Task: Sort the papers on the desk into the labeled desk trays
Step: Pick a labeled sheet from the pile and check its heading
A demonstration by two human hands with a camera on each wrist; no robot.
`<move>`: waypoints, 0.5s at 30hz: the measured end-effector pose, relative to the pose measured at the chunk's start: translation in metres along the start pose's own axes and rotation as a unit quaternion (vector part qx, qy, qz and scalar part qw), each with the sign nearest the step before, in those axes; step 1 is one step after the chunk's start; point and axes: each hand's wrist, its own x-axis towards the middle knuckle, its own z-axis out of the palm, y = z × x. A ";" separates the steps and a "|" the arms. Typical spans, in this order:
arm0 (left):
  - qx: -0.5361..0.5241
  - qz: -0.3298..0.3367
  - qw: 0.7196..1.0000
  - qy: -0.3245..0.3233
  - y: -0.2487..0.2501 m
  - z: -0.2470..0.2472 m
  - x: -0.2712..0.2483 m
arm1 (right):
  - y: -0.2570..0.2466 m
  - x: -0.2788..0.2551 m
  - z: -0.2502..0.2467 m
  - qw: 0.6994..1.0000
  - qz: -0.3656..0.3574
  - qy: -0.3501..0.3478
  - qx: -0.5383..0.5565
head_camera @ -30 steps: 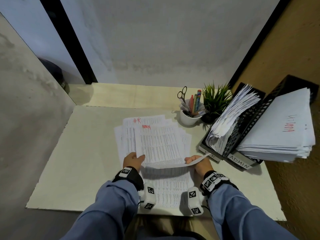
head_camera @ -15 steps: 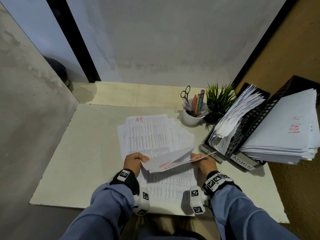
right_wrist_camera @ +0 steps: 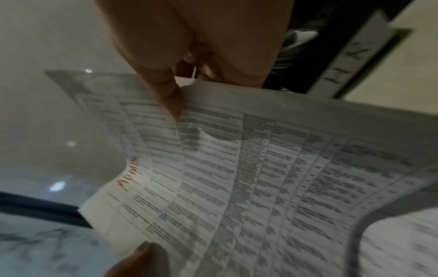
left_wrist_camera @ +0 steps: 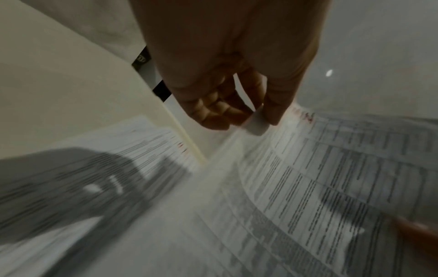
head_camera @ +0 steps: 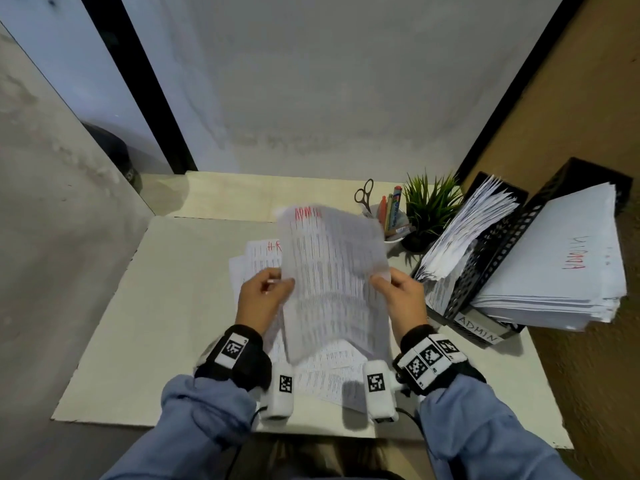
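The sheet marked ADMIN [head_camera: 334, 271] in red is held up off the worktop [head_camera: 138, 306], roughly upright and bowed, its printed table facing the person; the left hand [head_camera: 263, 299] pinches its left edge between thumb and curled fingers [left_wrist_camera: 213, 112], and the right hand [head_camera: 401, 299] pinches the right edge the same way, thumb on the printed face. Below it, the remaining papers [head_camera: 256, 258] lie loosely fanned on the worktop, the topmost visible one marked HR. The step in hand looks like reading the label and carrying the sheet right to its tray — best done by keeping both edges pinched so the paper does not fold, then letting the left hand go once the right can slide it flat onto the stack. To the right stand two black mesh trays: the nearer-right ADMIN tray [head_camera: 478, 332] holds a thick pile of sheets, the top one face up with red writing, while the tray to its left [head_camera: 498, 258] is crammed with leaning sheets; its label is only partly visible. Just beyond are a white cup [head_camera: 393, 237] with scissors and pens, and a small green plant [head_camera: 429, 206].
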 end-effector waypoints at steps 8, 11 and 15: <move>0.007 0.047 0.999 0.026 0.024 0.003 -0.006 | -0.025 -0.020 0.011 0.997 -0.065 -0.007 0.038; 0.076 -0.041 0.996 -0.012 -0.006 0.009 -0.014 | 0.007 -0.022 0.017 0.998 0.028 -0.051 -0.033; 0.130 -0.024 0.989 -0.071 0.005 0.008 -0.012 | 0.007 -0.019 0.009 0.990 0.055 -0.056 -0.114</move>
